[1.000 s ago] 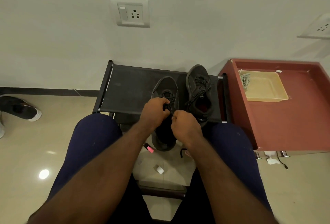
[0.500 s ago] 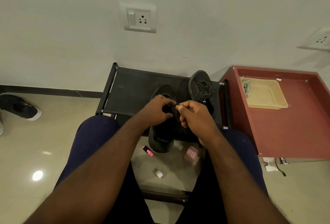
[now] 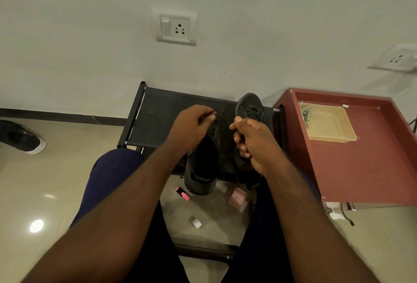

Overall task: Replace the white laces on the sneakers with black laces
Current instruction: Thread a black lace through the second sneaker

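A black sneaker is laid on a black rack, with its heel hanging over the front edge. Above its tongue a black lace is stretched between the 2 hands. 1 end is pinched by the left hand just over the eyelets. The other length is gripped in the curled right hand, with the thumb pressed on top, just right of the sneaker. A 2nd sneaker is stood behind and to the right of it. Well to the right, white laces are bundled in a beige tray on a red table.

The lace is judged light, limp and thin, so it is best taken close to its stiff tip for threading. The sneaker looks soft and light and could be dragged by a hard pull, so steadying it beside the eyelet row is advised.
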Tool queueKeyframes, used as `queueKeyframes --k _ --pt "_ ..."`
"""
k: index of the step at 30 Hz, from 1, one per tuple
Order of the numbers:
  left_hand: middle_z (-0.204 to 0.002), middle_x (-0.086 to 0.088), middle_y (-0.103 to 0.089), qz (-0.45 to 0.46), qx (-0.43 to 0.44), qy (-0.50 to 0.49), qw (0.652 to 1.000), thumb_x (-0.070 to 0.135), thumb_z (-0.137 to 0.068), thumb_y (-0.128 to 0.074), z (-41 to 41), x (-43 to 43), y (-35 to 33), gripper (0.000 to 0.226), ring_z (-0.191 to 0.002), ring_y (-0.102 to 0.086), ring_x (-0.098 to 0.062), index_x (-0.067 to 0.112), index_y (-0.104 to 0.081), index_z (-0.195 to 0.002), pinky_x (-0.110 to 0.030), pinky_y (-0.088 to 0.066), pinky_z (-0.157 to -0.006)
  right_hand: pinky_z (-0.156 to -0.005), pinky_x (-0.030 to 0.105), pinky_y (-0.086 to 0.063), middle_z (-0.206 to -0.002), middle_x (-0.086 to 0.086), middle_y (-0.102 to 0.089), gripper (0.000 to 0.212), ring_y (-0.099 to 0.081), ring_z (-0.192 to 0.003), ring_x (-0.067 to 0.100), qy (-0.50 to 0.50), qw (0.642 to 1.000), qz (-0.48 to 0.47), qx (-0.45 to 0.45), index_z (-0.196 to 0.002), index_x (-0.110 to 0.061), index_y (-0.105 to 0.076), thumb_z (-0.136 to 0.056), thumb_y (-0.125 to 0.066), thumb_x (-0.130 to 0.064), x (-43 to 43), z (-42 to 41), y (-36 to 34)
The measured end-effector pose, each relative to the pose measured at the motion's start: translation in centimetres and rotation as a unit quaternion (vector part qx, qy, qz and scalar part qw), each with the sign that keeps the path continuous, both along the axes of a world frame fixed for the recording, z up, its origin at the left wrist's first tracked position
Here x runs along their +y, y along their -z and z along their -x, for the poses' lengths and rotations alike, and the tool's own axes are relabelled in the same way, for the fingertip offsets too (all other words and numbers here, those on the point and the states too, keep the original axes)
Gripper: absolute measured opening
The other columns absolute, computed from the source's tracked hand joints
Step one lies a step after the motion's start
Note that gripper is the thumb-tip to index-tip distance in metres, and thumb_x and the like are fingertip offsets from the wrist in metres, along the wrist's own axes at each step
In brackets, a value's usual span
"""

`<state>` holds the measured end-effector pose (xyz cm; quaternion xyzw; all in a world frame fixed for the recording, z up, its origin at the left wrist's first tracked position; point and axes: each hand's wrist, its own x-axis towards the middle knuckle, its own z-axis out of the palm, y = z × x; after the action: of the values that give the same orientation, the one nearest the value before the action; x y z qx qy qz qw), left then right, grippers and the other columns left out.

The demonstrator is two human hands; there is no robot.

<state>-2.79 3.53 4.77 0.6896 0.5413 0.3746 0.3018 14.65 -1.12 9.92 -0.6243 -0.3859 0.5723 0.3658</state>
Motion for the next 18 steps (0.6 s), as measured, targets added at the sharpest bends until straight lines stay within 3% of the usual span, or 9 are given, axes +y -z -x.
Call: queueKeyframes --k 2,4,7,10,12,15,18 --pt "-0.097 -0.001 -0.070 -0.031 0.033 0.080 0.996 0.020 -0.094 -0.063 -0.5 -0.5 -1.0 0.020 -0.087 -0.065 -0.014 0.012 -0.068 -0.112 -0.028 -0.052 -0.080 -0.038 0.020 -0.027 -0.061 -0.001 -0.052 0.030 -0.035 -0.043 0.007 -0.024 1.000 0.001 -0.016 -0.095 -0.010 -0.064 -0.106 -0.050 -0.034 0.4 0.3 0.1" --pt "-0.089 -0.001 -0.070 -0.013 0.021 0.091 0.996 0.018 -0.097 -0.059 -0.7 -1.0 -1.2 0.016 -0.080 -0.065 -0.010 0.012 -0.068 -0.109 -0.022 -0.052 -0.072 -0.039 0.020 -0.028 -0.062 -0.001 -0.053 0.030 -0.037 -0.044 0.006 -0.039 0.999 -0.007 -0.034 -0.095 -0.011 -0.065 -0.105 -0.051 -0.035 0.9 0.6 0.0" --pt "-0.073 -0.001 -0.067 0.087 -0.121 0.005 0.989 0.014 -0.101 -0.052 -0.2 -0.9 -1.4 0.015 -0.062 -0.064 -0.009 0.015 -0.066 -0.098 -0.020 -0.050 -0.054 -0.040 0.020 -0.029 -0.061 -0.001 -0.052 0.028 -0.037 -0.044 0.007 -0.017 0.999 -0.027 -0.037 -0.095 -0.010 -0.066 -0.104 -0.053 -0.032 1.5 0.4 -0.3" --pt "-0.070 -0.005 -0.065 0.154 -0.286 -0.116 0.939 0.012 -0.102 -0.050 1.2 0.1 -1.4 0.016 -0.061 -0.064 -0.016 0.010 -0.064 -0.095 -0.023 -0.053 -0.052 -0.044 0.022 -0.033 -0.068 0.001 -0.055 0.019 -0.041 -0.048 0.007 -0.031 0.998 -0.029 -0.036 -0.102 -0.011 -0.068 -0.104 -0.053 -0.021 1.4 -0.4 -0.2" --pt "-0.074 -0.006 -0.065 0.191 -0.307 -0.175 0.916 0.011 -0.102 -0.050 2.1 0.6 -1.0 0.015 -0.065 -0.064 -0.015 0.008 -0.064 -0.099 -0.021 -0.054 -0.053 -0.048 0.023 -0.040 -0.079 0.002 -0.060 0.021 -0.047 -0.055 0.007 -0.046 0.997 -0.021 -0.053 -0.107 -0.015 -0.069 -0.105 -0.049 -0.010 0.8 -0.7 0.3" --pt "-0.091 -0.007 -0.068 0.234 -0.242 -0.216 0.917 0.003 -0.100 -0.049 3.2 0.7 0.4 0.022 -0.079 -0.065 -0.014 0.005 -0.064 -0.116 -0.021 -0.055 -0.063 -0.056 0.021 -0.049 -0.097 0.006 -0.068 0.029 -0.058 -0.065 0.009 -0.017 0.999 -0.012 -0.045 -0.112 -0.016 -0.066 -0.103 -0.045 0.002 0.0 -0.4 1.4" --pt "-0.137 -0.008 -0.053 0.125 -0.011 -0.172 0.977 -0.007 -0.087 -0.049 3.7 0.0 0.0 0.059 -0.125 -0.050 -0.016 0.011 -0.045 -0.144 -0.028 -0.044 -0.102 -0.056 0.024 -0.052 -0.094 0.009 -0.074 0.013 -0.066 -0.067 0.016 0.013 0.998 -0.031 -0.044 -0.108 -0.009 -0.064 -0.099 -0.058 -0.002 -0.3 -0.1 2.2"
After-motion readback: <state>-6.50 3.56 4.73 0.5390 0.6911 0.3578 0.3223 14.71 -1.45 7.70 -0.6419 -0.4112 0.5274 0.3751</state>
